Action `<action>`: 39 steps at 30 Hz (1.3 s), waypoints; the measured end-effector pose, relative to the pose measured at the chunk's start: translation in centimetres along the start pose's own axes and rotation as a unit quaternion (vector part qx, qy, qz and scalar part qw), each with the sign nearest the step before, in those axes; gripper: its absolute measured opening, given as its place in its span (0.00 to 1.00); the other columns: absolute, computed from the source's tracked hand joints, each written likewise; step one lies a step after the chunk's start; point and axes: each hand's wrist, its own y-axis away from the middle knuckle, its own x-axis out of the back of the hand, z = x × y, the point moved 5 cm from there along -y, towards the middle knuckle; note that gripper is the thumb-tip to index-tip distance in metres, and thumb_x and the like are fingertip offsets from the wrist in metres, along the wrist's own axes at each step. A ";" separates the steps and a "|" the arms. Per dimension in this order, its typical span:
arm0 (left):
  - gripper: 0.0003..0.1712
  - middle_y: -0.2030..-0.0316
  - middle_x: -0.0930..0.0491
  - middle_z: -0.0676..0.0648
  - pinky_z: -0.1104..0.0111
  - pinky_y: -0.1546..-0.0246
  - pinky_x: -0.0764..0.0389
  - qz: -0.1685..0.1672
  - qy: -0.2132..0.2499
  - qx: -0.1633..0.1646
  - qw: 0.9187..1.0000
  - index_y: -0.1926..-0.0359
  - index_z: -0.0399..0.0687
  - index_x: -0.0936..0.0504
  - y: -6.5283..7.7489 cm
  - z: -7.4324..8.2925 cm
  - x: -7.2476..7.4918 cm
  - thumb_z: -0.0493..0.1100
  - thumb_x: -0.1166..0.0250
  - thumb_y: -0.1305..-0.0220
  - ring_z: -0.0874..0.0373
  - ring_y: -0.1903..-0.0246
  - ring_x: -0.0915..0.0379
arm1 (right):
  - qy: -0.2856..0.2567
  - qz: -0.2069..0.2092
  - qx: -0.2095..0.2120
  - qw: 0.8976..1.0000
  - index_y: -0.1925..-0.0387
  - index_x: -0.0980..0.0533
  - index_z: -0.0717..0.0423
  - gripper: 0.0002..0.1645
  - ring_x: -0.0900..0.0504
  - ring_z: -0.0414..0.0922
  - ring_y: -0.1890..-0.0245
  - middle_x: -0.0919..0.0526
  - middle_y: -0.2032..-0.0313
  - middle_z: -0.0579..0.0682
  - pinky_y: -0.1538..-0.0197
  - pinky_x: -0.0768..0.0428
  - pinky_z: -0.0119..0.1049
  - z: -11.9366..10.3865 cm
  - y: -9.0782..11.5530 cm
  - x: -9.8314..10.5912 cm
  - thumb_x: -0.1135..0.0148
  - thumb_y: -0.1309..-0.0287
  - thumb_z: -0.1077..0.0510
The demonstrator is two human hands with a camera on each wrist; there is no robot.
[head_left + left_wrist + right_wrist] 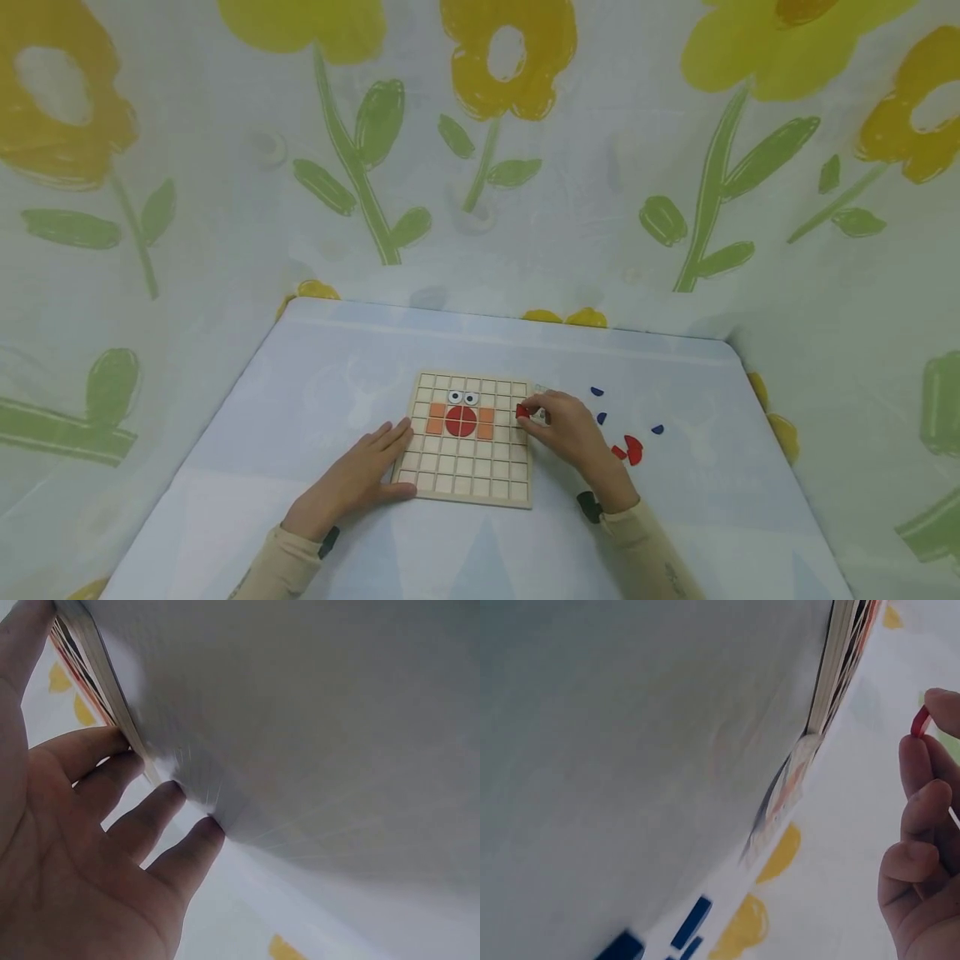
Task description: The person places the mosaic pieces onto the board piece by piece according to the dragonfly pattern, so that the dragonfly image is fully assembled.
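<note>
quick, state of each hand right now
Left hand: open, touching the pale square wooden grid board.
Right hand: closed, pinching a small thin red piece.

The right hand (566,427) partly hides a thin red piece (521,411) and a pale printed card (784,791), its print too small to read.

The held piece (521,410) is red, the half-discs (597,391) blue, the gridded board (463,464) cream with orange squares (437,410) and a red circle (468,428), the backdrop (555,242) yellow-flowered.
</note>
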 end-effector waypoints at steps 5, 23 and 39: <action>0.54 0.22 0.45 0.45 0.46 0.25 0.44 0.002 -0.002 -0.003 1.000 0.23 0.42 0.39 0.0 -0.2 0.0 0.65 0.30 0.40 0.41 0.23 0.52 | 0.000 -0.015 -0.002 1.000 0.58 0.12 0.46 0.13 0.27 0.37 0.69 0.16 0.67 0.37 0.67 0.23 0.29 -0.8 -1.0 -1.2 0.22 0.46 0.51; 0.54 0.22 0.45 0.45 0.47 0.26 0.43 0.005 0.002 -0.009 1.000 0.23 0.41 0.39 -0.1 -0.1 -0.1 0.64 0.30 0.40 0.42 0.24 0.51 | 0.064 -0.136 -0.041 0.988 0.57 0.13 0.50 0.15 0.21 0.40 0.64 0.14 0.65 0.41 0.55 0.17 0.36 -1.5 -3.2 -3.9 0.23 0.44 0.49; 0.54 0.22 0.45 0.45 0.46 0.26 0.43 0.010 0.000 -0.010 1.000 0.23 0.41 0.39 0.0 -0.3 -0.2 0.65 0.30 0.41 0.42 0.23 0.52 | 0.075 -0.160 -0.042 0.983 0.56 0.13 0.51 0.14 0.24 0.40 0.68 0.15 0.67 0.42 0.59 0.18 0.35 -1.9 -3.5 -4.1 0.26 0.41 0.49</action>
